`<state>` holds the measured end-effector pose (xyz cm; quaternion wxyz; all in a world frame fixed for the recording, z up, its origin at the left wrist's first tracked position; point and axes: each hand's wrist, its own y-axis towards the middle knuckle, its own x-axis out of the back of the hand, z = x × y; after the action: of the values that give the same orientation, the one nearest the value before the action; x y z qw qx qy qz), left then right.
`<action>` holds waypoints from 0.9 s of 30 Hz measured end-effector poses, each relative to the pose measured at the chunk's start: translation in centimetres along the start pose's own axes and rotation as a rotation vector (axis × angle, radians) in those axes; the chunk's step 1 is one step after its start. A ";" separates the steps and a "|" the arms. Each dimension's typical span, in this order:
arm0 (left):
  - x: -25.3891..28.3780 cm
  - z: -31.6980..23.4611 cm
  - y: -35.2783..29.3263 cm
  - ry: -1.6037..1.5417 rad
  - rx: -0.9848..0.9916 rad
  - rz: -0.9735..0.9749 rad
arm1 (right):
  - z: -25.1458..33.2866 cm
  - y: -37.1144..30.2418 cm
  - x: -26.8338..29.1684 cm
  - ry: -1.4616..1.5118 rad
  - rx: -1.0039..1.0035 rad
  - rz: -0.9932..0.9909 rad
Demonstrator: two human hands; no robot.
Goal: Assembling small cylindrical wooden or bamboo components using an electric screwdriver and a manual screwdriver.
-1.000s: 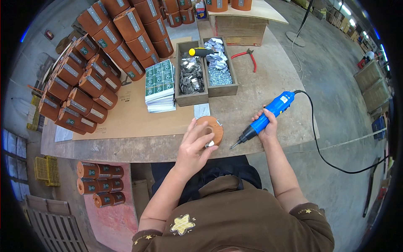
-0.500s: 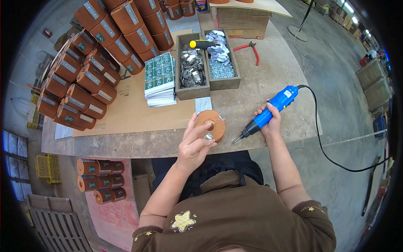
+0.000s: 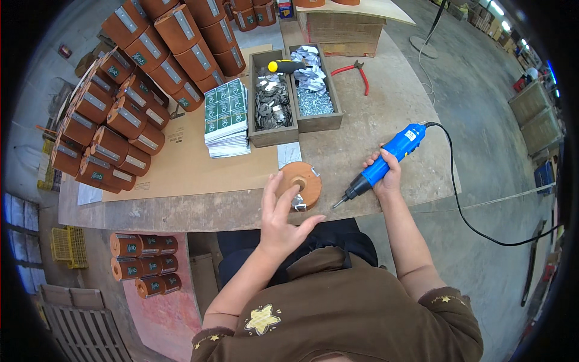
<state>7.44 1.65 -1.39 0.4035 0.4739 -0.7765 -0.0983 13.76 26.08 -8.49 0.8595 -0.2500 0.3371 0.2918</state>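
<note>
A round orange-brown wooden piece (image 3: 309, 181) with a hole in its middle lies near the front edge of the workbench. Small metal plates show at its edge, one at the upper right and one at the lower side. My left hand (image 3: 282, 218) is beside it with fingers spread and thumb apart; one fingertip reaches over the hole. My right hand (image 3: 389, 175) is wrapped round a blue electric screwdriver (image 3: 403, 143). Its black nose and bit point down to the left, toward the bench, a short way right of the wooden piece.
Wooden boxes hold metal plates (image 3: 274, 102) and screws (image 3: 316, 104); a yellow-black screwdriver (image 3: 286, 66) lies across them. Red pliers (image 3: 356, 72), stacked printed cards (image 3: 227, 117) and piled brown cylinders (image 3: 128, 117) stand around. A black cable (image 3: 456, 181) hangs off the right side.
My left thumb and fingers have spread away from the metal plate at the lower side of the wooden piece. The electric screwdriver has hardly moved.
</note>
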 end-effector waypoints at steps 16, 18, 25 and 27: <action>0.3 -3.5 3.0 0.057 0.031 0.403 | 0.7 -0.5 0.4 0.075 0.011 0.017; -0.8 -2.3 2.7 0.040 0.039 0.355 | 1.4 -0.8 0.7 0.074 -0.004 0.010; 2.5 0.2 4.5 0.165 -0.187 0.506 | 1.6 -0.9 0.0 0.078 -0.015 0.013; 2.9 0.3 4.5 0.103 -0.019 0.577 | 1.6 -1.0 -0.4 0.083 0.006 -0.004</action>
<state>3.59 1.66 2.38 0.4580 0.2342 -0.8567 0.0371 14.86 26.25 -6.90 0.8461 -0.2599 0.3730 0.2782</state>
